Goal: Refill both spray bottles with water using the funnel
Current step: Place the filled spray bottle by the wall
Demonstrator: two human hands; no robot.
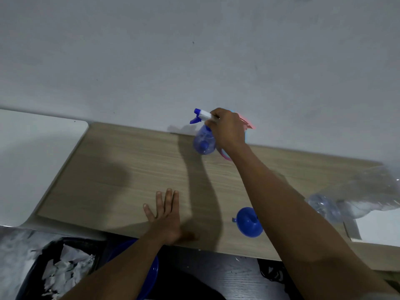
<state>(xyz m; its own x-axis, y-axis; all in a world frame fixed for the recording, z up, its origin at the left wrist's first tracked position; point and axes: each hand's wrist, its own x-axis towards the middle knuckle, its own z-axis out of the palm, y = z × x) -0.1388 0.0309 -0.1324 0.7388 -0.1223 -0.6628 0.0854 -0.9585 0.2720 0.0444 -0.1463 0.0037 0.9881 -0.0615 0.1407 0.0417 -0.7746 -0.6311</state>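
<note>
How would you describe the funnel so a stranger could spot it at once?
Find the wooden table; near its front edge, right of the flat left hand, lies the funnel. It is solid blue and round, unlike the see-through blue spray bottle by the wall.

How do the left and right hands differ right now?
The right hand grips the blue spray bottle by its trigger head; the left hand holds nothing. The right hand's fingers are curled; the left hand's lie straight, flat on the wooden table. The right hand reaches to the table's far edge; the left hand rests near the front edge. Both are bare.
</note>
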